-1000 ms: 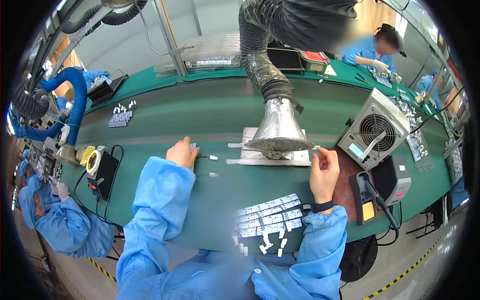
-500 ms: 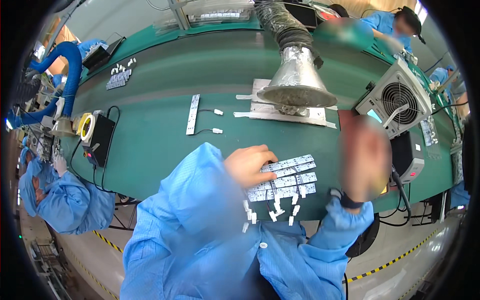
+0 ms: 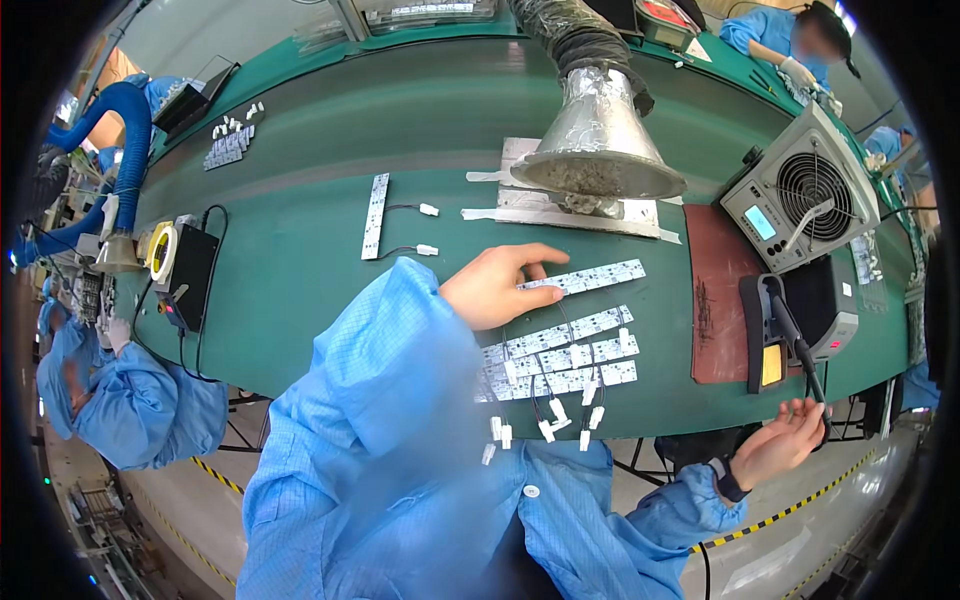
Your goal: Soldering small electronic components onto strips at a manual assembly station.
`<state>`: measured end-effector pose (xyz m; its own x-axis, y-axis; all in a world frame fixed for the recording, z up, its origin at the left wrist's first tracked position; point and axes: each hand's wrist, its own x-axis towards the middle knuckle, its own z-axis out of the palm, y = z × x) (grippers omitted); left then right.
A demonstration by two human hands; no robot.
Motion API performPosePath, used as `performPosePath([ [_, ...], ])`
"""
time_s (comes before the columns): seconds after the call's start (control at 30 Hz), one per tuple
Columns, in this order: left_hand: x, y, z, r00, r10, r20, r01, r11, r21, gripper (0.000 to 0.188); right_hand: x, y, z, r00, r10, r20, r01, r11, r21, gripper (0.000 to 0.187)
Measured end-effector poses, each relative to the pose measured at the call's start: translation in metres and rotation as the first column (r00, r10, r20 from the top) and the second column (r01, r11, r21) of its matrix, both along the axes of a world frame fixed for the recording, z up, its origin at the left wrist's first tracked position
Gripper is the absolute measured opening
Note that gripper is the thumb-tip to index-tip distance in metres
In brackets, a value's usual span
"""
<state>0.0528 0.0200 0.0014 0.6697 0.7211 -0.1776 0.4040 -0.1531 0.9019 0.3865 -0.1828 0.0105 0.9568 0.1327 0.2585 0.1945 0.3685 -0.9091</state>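
My left hand [image 3: 500,287] pinches the left end of a white LED strip board [image 3: 605,277], lifted or slid apart from a fanned group of similar boards [image 3: 565,378]. Thin dark wires with white plugs [image 3: 547,430] trail from that group toward the table's front edge. Past the table's right front edge, my right hand [image 3: 778,445] is turned palm up, its fingers apart and half curled. Their tips are beside the black cord [image 3: 824,425] of a soldering iron [image 3: 792,325]; whether they touch it I cannot tell. The iron rests in its stand [image 3: 765,350].
A metal fume hood [image 3: 600,140] hangs over a taped white board [image 3: 520,205]. Another strip board [image 3: 376,215] lies left of centre. At right are a fan unit [image 3: 800,190], a soldering station [image 3: 825,310] and a reddish-brown mat [image 3: 715,300]. Co-workers sit left and far right.
My left hand has moved up and away from the group, drawing one strip board with it. My right hand has moved from over the mat down and right, beside the soldering iron's cord.
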Motion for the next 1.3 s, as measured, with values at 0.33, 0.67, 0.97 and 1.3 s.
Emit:
performPosePath([
  [0.33,-0.014,-0.001,-0.017,0.985,0.068,0.157,-0.023,0.961,-0.274,0.038,0.040,0.012,-0.006,0.993,-0.069,0.095,0.100,0.922,-0.373,0.025],
  [0.67,-0.014,-0.005,-0.025,0.967,0.061,0.248,-0.069,0.997,0.022,0.037,-0.009,0.045,0.057,0.752,-0.534,0.387,0.477,0.846,0.238,0.037],
  [0.97,-0.017,0.000,-0.021,0.945,0.174,0.278,-0.078,0.943,-0.324,0.036,-0.092,0.154,0.028,0.840,0.312,0.443,-0.393,0.914,0.100,0.048],
  [1.3,-0.010,-0.007,-0.024,0.967,0.155,0.205,-0.193,0.965,0.180,0.035,-0.123,0.145,-0.003,0.730,0.344,0.591,-0.417,0.909,-0.015,0.046],
])
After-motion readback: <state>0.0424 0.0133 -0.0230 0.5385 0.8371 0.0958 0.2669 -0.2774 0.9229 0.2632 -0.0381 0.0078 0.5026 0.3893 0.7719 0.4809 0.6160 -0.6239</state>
